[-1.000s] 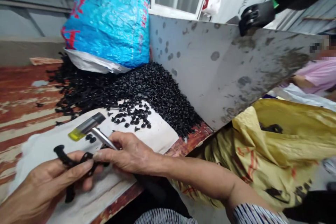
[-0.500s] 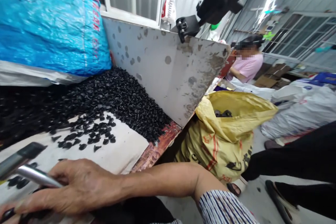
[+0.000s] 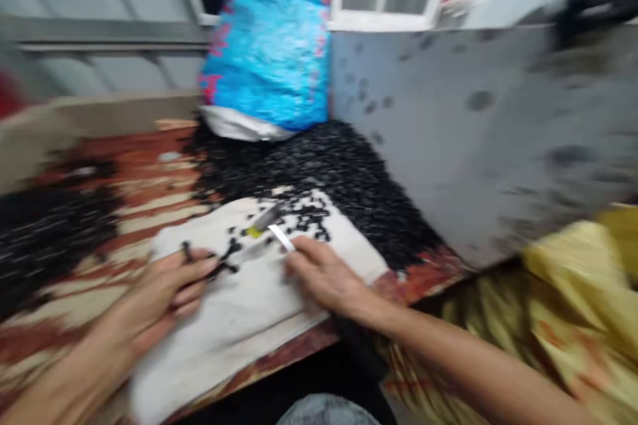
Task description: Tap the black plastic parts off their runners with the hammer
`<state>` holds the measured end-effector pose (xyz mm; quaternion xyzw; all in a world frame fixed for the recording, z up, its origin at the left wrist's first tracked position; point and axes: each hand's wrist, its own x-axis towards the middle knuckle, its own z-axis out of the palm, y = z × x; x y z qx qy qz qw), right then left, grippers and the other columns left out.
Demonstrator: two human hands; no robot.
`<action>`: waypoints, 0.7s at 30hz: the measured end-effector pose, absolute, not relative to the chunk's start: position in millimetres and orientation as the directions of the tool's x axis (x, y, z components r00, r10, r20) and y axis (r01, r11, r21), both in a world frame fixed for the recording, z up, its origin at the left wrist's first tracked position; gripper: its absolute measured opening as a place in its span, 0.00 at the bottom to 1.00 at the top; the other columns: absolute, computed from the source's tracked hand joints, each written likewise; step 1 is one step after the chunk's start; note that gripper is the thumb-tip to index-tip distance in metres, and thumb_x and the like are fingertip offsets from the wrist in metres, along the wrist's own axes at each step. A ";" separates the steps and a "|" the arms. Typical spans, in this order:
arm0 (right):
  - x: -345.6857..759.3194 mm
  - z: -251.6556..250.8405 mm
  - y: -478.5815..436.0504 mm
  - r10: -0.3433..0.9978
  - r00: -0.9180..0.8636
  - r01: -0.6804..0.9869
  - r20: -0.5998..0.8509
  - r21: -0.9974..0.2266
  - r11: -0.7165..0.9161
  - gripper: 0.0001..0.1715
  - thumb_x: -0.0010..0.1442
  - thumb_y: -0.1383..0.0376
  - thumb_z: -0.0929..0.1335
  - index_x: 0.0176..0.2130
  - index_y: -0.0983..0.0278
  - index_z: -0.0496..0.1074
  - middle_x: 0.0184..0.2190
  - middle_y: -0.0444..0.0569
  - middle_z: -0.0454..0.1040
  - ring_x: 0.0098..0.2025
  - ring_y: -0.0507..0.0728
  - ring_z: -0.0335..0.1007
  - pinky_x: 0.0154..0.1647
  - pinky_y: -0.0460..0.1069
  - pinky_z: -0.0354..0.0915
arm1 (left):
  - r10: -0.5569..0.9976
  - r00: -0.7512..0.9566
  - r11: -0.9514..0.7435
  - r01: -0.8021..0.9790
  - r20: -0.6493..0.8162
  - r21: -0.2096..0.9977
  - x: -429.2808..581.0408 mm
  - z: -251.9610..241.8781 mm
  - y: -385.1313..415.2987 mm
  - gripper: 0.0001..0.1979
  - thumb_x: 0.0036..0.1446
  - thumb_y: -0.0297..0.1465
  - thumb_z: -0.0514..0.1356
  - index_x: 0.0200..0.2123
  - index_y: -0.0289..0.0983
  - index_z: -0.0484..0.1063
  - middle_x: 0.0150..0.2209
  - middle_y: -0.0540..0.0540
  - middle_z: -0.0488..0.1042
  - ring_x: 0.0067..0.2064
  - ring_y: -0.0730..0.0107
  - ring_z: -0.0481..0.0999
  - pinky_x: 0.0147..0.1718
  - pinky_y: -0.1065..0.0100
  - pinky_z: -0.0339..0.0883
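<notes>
Over the white cloth (image 3: pixel 279 292), my left hand (image 3: pixel 169 285) is closed, its thumb and fingers pinching a small black part (image 3: pixel 219 265). My right hand (image 3: pixel 323 272) is closed around a silver metal tool (image 3: pixel 282 238), whose bright flat end sticks out past the fingers. Close to that end is a grey bar with a yellow bit (image 3: pixel 264 218); blur hides whether the two are joined. Loose black disc-headed pieces (image 3: pixel 309 216) lie scattered on the cloth beyond my hands. Motion smears the whole view, so fine shapes are unclear.
A large heap of black pieces (image 3: pixel 343 166) spreads behind the cloth, below a blue sack (image 3: pixel 279 46). Another dark heap (image 3: pixel 54 239) lies left on the red-brown streaked table (image 3: pixel 134 212). A spotted grey panel (image 3: pixel 423 119) borders the right side; a yellow sack (image 3: pixel 573 319) stands beyond.
The head view has swung left, bringing my left hand into sight and taking the co-worker out of it. My right hand still holds the silver tool.
</notes>
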<state>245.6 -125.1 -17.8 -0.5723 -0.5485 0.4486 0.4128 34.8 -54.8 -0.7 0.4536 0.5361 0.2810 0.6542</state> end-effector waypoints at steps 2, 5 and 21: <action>252.0 -23.7 -120.2 0.999 -0.038 0.285 -0.010 -0.959 0.001 0.08 0.61 0.67 0.60 0.30 0.60 0.65 0.23 0.41 0.61 0.25 0.52 0.57 0.25 0.45 0.57 | 0.876 0.127 0.470 -0.008 -0.465 0.883 33.1 3.4 -47.9 0.16 0.38 0.23 0.71 0.25 0.36 0.66 0.14 0.61 0.56 0.13 0.88 0.50 0.11 0.82 0.43; 255.5 -28.6 -116.7 0.993 -0.103 0.360 0.064 -0.928 0.097 0.09 0.59 0.67 0.62 0.40 0.61 0.69 0.26 0.44 0.68 0.29 0.55 0.64 0.32 0.49 0.63 | 0.879 0.063 0.475 -0.042 -0.472 0.879 34.0 1.0 -33.1 0.15 0.40 0.19 0.69 0.24 0.35 0.65 0.14 0.60 0.57 0.12 0.87 0.50 0.10 0.82 0.42; 239.3 -34.6 -90.0 0.932 -0.330 0.753 0.151 -0.554 0.356 0.30 0.55 0.76 0.60 0.55 0.64 0.68 0.42 0.57 0.78 0.42 0.64 0.76 0.45 0.60 0.70 | 0.820 0.056 0.569 0.026 -0.570 0.822 26.6 -3.7 -22.2 0.13 0.44 0.16 0.64 0.20 0.34 0.65 0.12 0.60 0.56 0.11 0.87 0.50 0.09 0.82 0.41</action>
